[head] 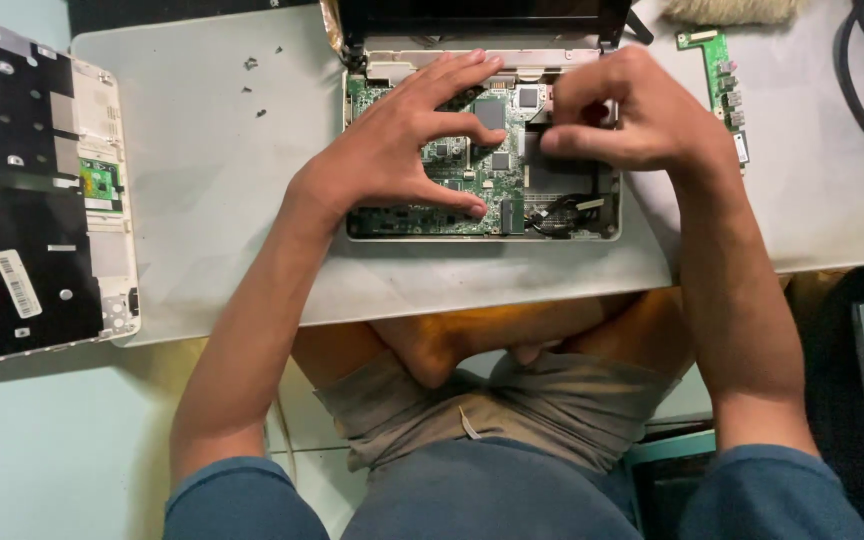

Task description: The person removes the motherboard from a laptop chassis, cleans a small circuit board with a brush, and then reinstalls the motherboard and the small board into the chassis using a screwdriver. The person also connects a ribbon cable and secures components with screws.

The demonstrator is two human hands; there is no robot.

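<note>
Green circuit board (452,180) lies bare in the opened laptop base (482,232) on the pale worktop (212,200); left hand (392,150), fingers splayed, presses it steady while right hand (622,115) pinches a dark part, apparently mid-removal; lifting it calls for a gentle, even pull

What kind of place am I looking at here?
Likely an electronics repair bench. Both hands, left hand and right hand, work on an opened laptop base, with loose screws, a small green circuit board and a removed laptop cover on the white table.
</note>
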